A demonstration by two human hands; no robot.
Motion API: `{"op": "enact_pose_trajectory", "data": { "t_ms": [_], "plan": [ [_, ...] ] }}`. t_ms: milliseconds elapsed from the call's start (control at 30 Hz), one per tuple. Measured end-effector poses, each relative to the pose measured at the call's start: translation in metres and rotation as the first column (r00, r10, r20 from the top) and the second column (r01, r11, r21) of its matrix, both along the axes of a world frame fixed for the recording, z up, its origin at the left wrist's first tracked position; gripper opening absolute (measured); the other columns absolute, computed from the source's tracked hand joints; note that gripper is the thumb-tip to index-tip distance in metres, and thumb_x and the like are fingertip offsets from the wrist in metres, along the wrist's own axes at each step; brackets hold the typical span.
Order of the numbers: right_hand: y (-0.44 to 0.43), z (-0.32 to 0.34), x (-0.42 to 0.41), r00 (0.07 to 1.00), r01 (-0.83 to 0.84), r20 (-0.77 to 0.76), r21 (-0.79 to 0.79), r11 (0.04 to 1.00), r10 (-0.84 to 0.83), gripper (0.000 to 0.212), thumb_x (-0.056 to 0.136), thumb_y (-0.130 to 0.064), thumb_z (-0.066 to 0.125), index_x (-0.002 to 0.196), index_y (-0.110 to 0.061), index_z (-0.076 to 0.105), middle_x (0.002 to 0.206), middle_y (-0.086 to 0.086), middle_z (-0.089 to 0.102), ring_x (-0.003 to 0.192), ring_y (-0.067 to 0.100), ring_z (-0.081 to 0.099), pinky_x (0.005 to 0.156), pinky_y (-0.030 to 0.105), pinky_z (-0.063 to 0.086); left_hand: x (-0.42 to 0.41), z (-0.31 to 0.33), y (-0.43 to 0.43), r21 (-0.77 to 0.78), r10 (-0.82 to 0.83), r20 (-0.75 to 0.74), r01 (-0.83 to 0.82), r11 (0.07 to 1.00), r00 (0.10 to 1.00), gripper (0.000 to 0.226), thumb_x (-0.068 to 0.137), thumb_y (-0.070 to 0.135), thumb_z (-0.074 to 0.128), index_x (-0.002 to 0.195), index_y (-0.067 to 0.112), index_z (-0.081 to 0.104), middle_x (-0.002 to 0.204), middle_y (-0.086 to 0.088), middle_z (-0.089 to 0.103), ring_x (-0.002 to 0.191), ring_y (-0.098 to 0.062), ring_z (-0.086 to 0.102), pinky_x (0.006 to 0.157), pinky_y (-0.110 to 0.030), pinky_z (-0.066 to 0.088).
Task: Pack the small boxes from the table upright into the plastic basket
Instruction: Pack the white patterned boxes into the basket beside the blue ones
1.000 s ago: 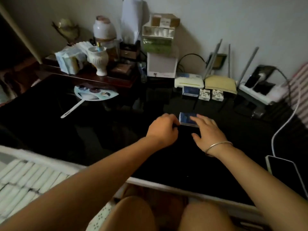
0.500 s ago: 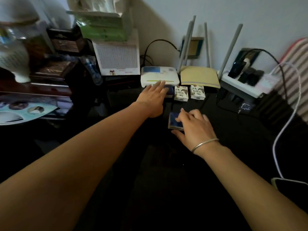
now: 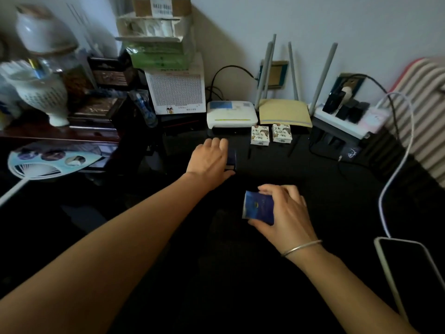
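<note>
Gripping a glossy rectangular blue box (image 3: 258, 208): right hand (image 3: 289, 214); left hand (image 3: 207, 162) curled round a darker box (image 3: 232, 159); white printed cartons (image 3: 259, 135) standing on black table (image 3: 240, 273).

Label on the cardboard box (image 3: 161, 7) atop the stack: row of dark digits, too blurred to read for sure. Front of the white carton (image 3: 175, 92) below it: grid of tiny print plus a cartoon figure, unreadable. Two small white boxes (image 3: 259, 135) (image 3: 281, 133) on the tabletop (image 3: 313, 179): brown characters, illegible. Held in the right hand (image 3: 286, 213), the blue box (image 3: 258, 208): small gold mark, unreadable. Gripped by the left hand (image 3: 208, 160), the dark blue box (image 3: 231, 160): pale strip, nothing legible.
</note>
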State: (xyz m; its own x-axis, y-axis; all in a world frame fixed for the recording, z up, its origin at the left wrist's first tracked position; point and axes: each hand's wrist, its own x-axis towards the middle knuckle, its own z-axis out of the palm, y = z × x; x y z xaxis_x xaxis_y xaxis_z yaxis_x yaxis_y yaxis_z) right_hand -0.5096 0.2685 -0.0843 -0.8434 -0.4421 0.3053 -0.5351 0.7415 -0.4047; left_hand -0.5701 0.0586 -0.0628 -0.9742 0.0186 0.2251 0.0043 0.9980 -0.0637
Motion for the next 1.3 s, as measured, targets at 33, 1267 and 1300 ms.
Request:
{"op": "enact_pose_trajectory", "data": {
  "t_ms": [33, 1267, 1300],
  "plan": [
    [0.003, 0.003, 0.007, 1.000, -0.012, 0.012, -0.014, 1.000, 0.012, 0.077, 0.056, -0.031, 0.087, 0.124, -0.016, 0.053, 0.111, -0.004, 0.061, 0.111, 0.018, 0.044, 0.086, 0.026, 0.031, 0.005, 0.000, 0.000, -0.009, 0.014, 0.019, -0.014, 1.000, 1.000, 0.072, 0.081, 0.057, 0.064, 0.130, 0.009, 0.041, 0.125, -0.010, 0.051, 0.117, -0.028, 0.048, 0.093, -0.038, 0.042],
    [-0.201, 0.117, 0.309, 0.148, 0.024, 0.634, -0.770, 0.638, 0.759, 0.036, 0.072, -0.037, 0.061, 0.095, -0.014, 0.076, 0.098, 0.012, 0.070, 0.091, 0.027, 0.063, 0.086, 0.041, 0.044, 0.538, 0.109, -0.120, 0.890, 0.295, 0.289, -0.141, -0.433, 0.911, 0.056, 0.099, 0.052, 0.020, 0.118, 0.019, 0.062, 0.108, -0.012, 0.073, 0.090, -0.023, 0.072, 0.071, -0.033, 0.059],
    [-0.211, 0.117, 0.318, 0.072, 0.102, 0.639, -0.769, 0.631, 0.766, 0.034, 0.076, -0.032, 0.056, 0.094, -0.011, 0.075, 0.095, 0.010, 0.072, 0.086, 0.023, 0.067, 0.083, 0.037, 0.049, 0.549, 0.108, -0.122, 0.882, 0.300, 0.287, -0.129, -0.453, 0.910, 0.056, 0.098, 0.053, 0.023, 0.120, 0.018, 0.061, 0.111, -0.013, 0.072, 0.093, -0.024, 0.071, 0.072, -0.033, 0.059]
  ]
}}
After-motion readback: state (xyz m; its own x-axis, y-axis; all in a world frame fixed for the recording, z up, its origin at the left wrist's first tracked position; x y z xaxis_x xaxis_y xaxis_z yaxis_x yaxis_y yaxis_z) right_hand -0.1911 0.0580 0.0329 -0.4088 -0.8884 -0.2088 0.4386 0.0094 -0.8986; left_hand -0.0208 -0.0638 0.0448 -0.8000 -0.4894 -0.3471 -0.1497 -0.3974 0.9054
